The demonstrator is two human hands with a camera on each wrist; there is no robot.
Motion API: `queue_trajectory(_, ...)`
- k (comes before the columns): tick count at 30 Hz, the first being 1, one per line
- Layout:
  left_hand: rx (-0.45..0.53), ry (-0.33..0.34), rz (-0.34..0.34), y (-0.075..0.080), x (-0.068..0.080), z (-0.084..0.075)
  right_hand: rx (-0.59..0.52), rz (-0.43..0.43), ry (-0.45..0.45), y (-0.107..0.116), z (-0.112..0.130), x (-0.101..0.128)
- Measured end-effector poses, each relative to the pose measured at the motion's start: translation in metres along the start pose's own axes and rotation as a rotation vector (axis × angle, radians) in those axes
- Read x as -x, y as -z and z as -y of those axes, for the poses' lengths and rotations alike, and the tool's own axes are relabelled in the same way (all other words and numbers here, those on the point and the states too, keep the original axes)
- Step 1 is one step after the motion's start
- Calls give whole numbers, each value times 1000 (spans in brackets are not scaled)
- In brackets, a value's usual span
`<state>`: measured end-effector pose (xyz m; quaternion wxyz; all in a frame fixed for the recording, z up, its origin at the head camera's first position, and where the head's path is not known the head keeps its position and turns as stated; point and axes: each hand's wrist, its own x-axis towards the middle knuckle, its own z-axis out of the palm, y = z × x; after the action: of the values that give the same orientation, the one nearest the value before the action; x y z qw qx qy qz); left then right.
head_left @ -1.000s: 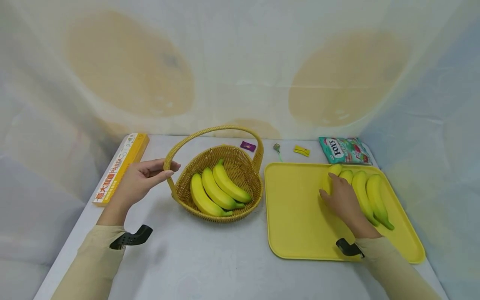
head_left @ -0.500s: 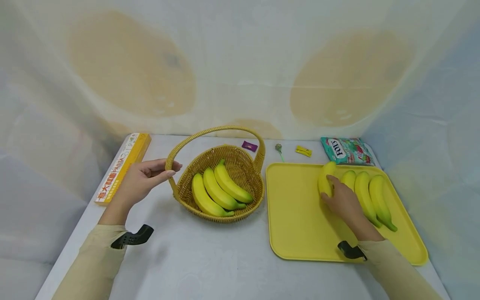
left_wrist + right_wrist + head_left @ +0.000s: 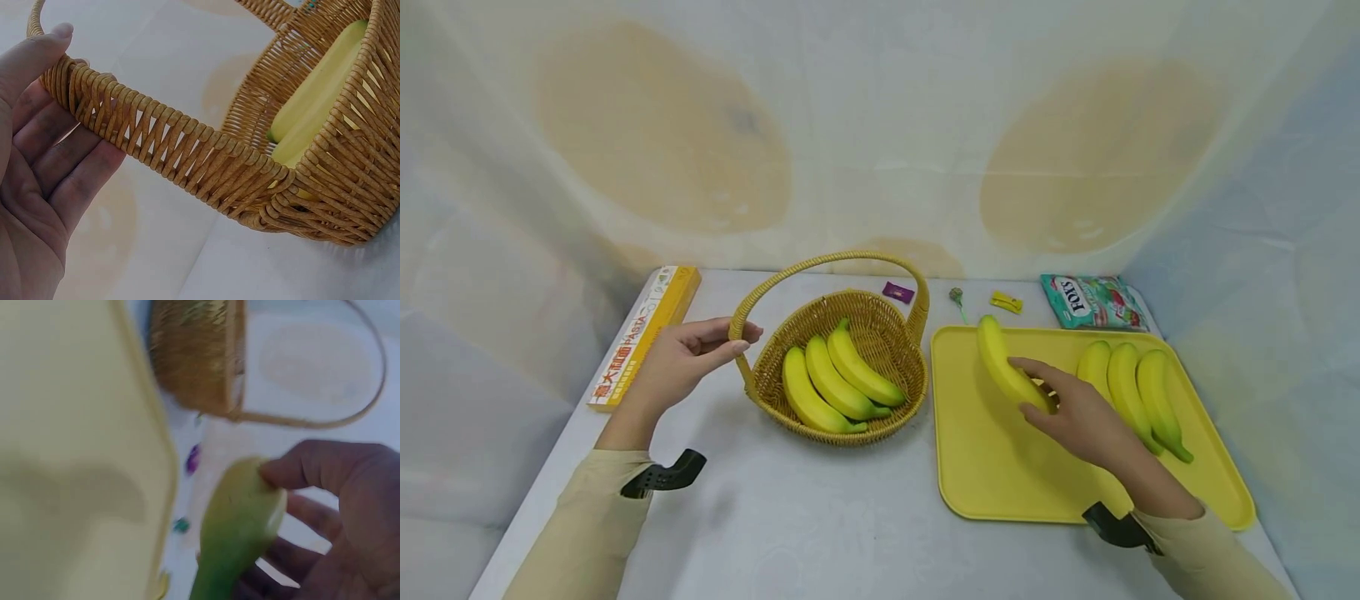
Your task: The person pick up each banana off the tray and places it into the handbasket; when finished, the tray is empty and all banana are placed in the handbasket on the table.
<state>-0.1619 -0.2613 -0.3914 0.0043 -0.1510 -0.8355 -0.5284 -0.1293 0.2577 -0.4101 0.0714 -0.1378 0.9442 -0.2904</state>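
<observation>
My left hand holds the handle of a wicker basket on its left side, thumb on one face and fingers behind it, as the left wrist view shows. Inside the basket lie three bananas, side by side. Over the yellow tray, my right hand grips one banana by its lower end, thumb and fingers on either side. In the right wrist view this banana is blurred and raised above the tray. Three more bananas lie together on the tray's right side.
A pasta box lies at the left edge of the table. Along the back are a purple candy, a lollipop, a yellow candy and a teal FOX'S bag. Cloth walls surround the table.
My right hand has taken a banana from the left end of the row on the tray, lifted it and moved it left. The left hand stays on the basket handle.
</observation>
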Motion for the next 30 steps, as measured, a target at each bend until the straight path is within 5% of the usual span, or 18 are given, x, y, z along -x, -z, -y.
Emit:
queue_trajectory(11,-7,0,-1,1,1,1,-175,182,268,-18,61,-15)
queue_trajectory(23,4,-10,3,-1,-1,1,-78,213,379,-83,128,-83)
queue_trajectory(30,-2,-11,0,0,0,0,-9,267,385,-121,150,-104)
